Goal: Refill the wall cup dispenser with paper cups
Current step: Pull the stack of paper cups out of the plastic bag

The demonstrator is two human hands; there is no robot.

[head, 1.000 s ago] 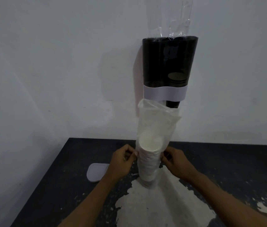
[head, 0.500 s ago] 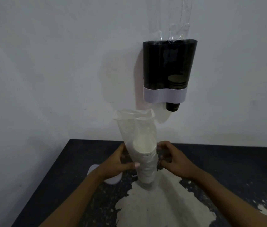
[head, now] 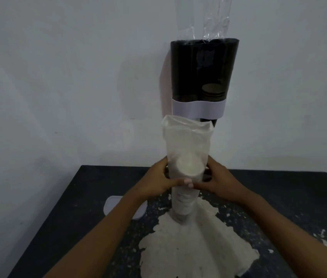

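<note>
Cup stack (head: 184, 189): white paper cups in a clear plastic sleeve (head: 186, 141), standing upright on the table (head: 279, 189), base on a pale worn patch (head: 194, 243) of the dark top. I am gripping it from both sides near its top cup.

Left hand (head: 158, 181): my fingers are curling round the stack's left side, thumb across the front.

Right hand (head: 216, 181): my fingers are wrapping the right side, thumb meeting the left thumb at the front.

Sleeve: its loose open mouth is rising above the cups, just below the dispenser.

Dispenser (head: 202, 77): dark, two tubes, hanging on the wall (head: 58, 77) with a white band (head: 197, 109) near its bottom; a short stack is showing in the right tube, clear plastic (head: 216, 21) sticking out above.

Lid (head: 114, 203): white, lying flat on the table, left of the stack, partly behind my left forearm.
</note>
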